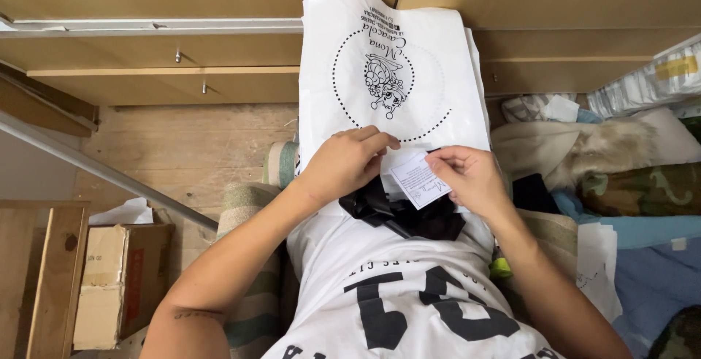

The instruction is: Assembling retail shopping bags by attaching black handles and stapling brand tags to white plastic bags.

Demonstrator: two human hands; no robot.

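Hands at work over the lap, seen from above. Left hand (349, 162), fingers curled and pressing down, rests on the lower edge of a white plastic bag (391, 67) printed with a black dotted-ring emblem; the bag lies flat, reaching from the lap up toward the wooden drawer fronts (146, 74). Right hand (471, 176) pinches a small white printed card (418, 179) between thumb and fingers, held just at the bag's lower edge, above a bundle of black fabric (405, 213) lying on the lap.

Progress, as judged: card and black fabric both remain outside the bag; whether anything already sits inside cannot be told.

Containers: worn cardboard box (120, 279) on the floor at left, closed, contents hidden. Heap of clothing (584, 154) at right, loose, including a cream fur-trimmed piece.
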